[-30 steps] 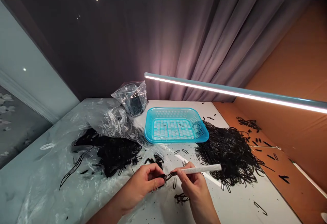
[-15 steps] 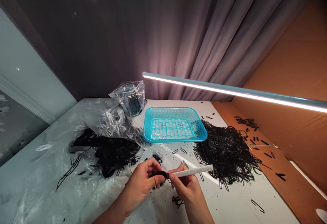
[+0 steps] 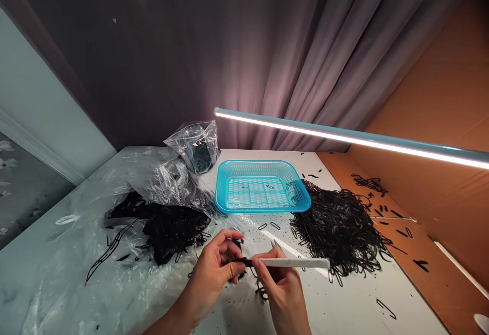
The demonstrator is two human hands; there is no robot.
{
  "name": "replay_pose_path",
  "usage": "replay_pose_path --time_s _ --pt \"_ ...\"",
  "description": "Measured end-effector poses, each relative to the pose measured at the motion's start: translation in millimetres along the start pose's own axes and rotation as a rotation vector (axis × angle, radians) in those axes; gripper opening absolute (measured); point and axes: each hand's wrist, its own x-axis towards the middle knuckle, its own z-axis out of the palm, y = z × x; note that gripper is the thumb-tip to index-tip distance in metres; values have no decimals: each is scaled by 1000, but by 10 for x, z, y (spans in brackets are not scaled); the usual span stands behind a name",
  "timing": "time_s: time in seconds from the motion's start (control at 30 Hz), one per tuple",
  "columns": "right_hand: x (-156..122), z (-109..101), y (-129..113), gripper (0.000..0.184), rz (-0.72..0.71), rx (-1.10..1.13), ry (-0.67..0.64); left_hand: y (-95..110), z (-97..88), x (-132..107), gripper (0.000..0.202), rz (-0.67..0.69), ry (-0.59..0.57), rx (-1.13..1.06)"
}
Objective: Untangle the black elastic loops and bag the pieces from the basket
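Observation:
My left hand (image 3: 216, 261) pinches a small black piece (image 3: 244, 261) between thumb and fingertips. My right hand (image 3: 280, 279) is closed on a slim white stick (image 3: 301, 262), which points to the right. The stick's left end meets the black piece at my fingertips, and its exact kind is unclear. Above my right knuckles a pointed metal tip (image 3: 275, 245) shows; I cannot tell whether the hand holds it. Thin black loops (image 3: 262, 291) hang or lie just below, between my hands. More black bits are partly hidden behind my left fingers.
A blue plastic basket (image 3: 263, 211) stands beyond my hands. To its right spreads a heap of black loops (image 3: 340, 228). On the left, black material (image 3: 171, 230) lies on clear plastic sheeting (image 3: 126, 294), with a clear bag (image 3: 196, 146) behind. A lit tube lamp (image 3: 344, 139) crosses above.
The white stick has swung from a slight upward slant to nearly level, its far end now lower and further right. Both hands stay close together, with my left fingers a little raised.

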Motion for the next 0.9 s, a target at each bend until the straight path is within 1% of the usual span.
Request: replay_pose_path --time_s 0.13,0.23,0.33,0.43,0.5,0.6,0.67,0.7,0.77,0.83,0.9 --pt "19 16 30 31 -51 -99 20 -1 20 -49 44 -9 -27 -75" --pt "79 -24 71 31 -47 -98 -17 -18 7 -78 35 -54 -93 -108" --pt "109 -65 74 33 -31 -48 -20 -22 -12 -71 33 -48 -132 -45" --pt "86 -73 38 32 4 -4 -63 -26 -16 -36 30 -44 -70 10" --pt "64 -66 22 32 19 18 -75 -38 -16 -10 31 -49 -18 -30" --pt "56 -58 38 35 48 92 -16 -59 -28 10 35 -59 72 -139" --pt "69 -60 66 37 74 130 7 -59 -41 4 36 -87 106 -154" --pt "78 -62 79 38 81 139 5 -54 -47 -3 36 -102 96 -142" --pt "98 -70 98 38 80 144 3 -38 -53 -22 34 -107 36 -109" --pt "115 -80 102 37 79 151 4 -22 -54 -34 31 -87 -19 -84" --pt "128 -88 98 36 89 162 -8 -13 -54 -34 26 -57 -37 -62"
